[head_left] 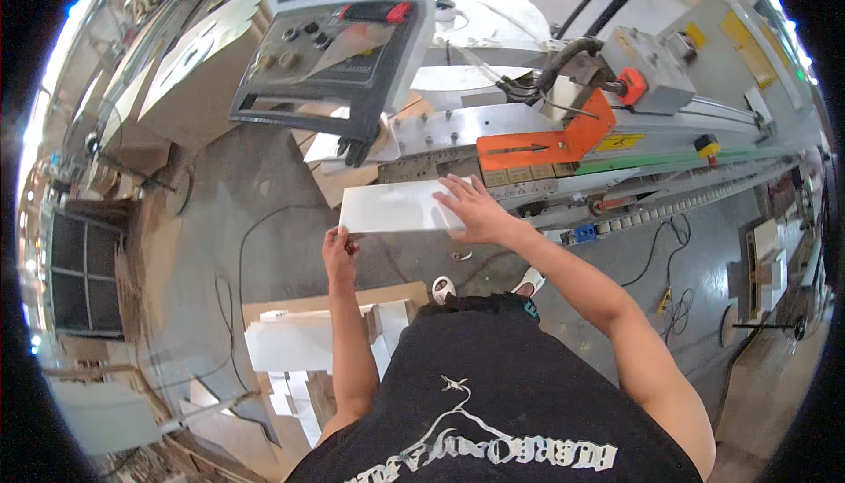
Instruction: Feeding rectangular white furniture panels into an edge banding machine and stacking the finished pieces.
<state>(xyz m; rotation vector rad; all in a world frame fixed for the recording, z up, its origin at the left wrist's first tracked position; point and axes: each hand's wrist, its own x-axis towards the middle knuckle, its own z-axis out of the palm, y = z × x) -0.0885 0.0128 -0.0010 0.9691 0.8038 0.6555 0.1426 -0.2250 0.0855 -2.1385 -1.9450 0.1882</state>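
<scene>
White panel [398,207] held flat just before the orange guard [550,141] of the machine. Left hand [339,252] pinching the panel's near left corner; right hand [475,210] spread flat on its right end. Stack of white sheets [290,342] below the panel, beside the left forearm.

A plain white sheet [398,206], unmarked, lies under the right hand [475,210] and in the left hand's [339,250] fingers. Just beyond the grip, the machine's bright orange guard [550,141] stands against pale silver-grey metal, with a thin green strip [669,162] and a yellow label [619,141] to its right. The control panel [321,60] above the sheet is dark grey, with a red button [398,13]. Below the hands, white offcuts [290,346] sit on brown cardboard [396,294] over a grey floor [264,184]. The person's shirt [493,404] is black with a white print.
</scene>
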